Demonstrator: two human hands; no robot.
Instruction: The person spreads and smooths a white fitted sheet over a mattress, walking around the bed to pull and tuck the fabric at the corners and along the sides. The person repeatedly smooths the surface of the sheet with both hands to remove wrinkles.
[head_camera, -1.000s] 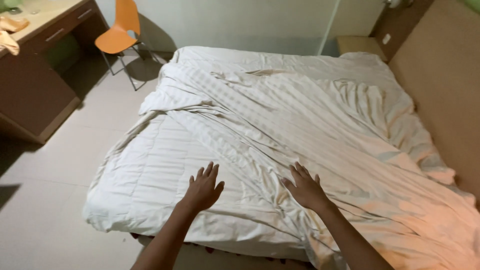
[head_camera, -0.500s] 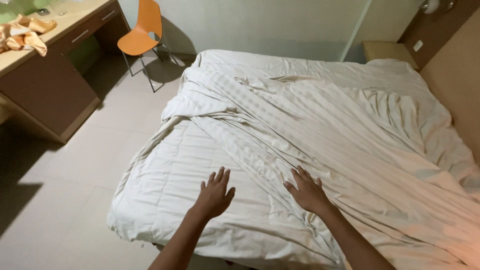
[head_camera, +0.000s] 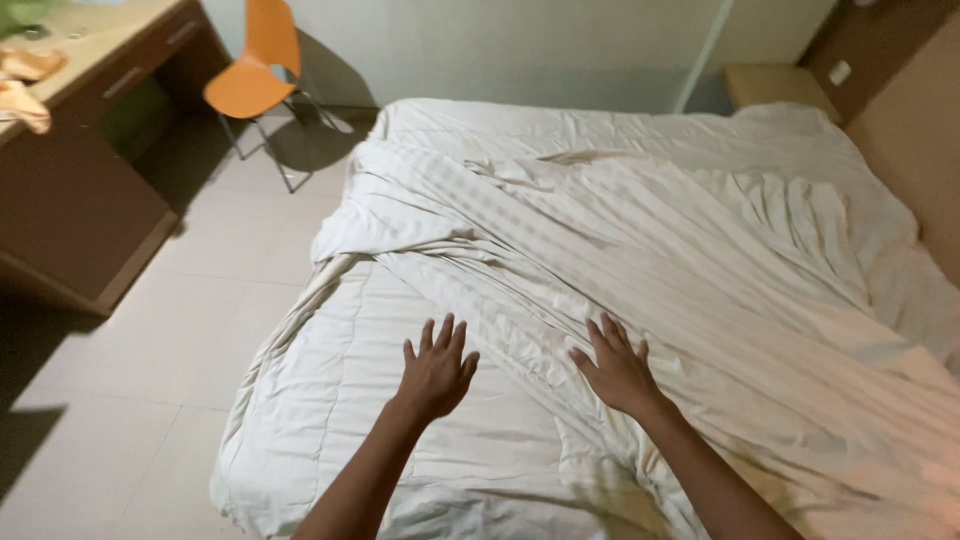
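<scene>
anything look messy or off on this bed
Yes: the striped white sheet lies bunched and diagonal across the quilted cover, heavily wrinkled. Both open hands, left and right, are over it.

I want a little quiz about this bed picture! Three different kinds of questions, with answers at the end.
1. True or false: the right hand grips a pillow.
2. What colour is the chair? A green, B orange, C blue.
3. Fill in: the left hand is spread over the white ____.

Key: 1 false, both hands are open with fingers spread over the striped sheet and quilt. 2 B. 3 quilt.
</scene>
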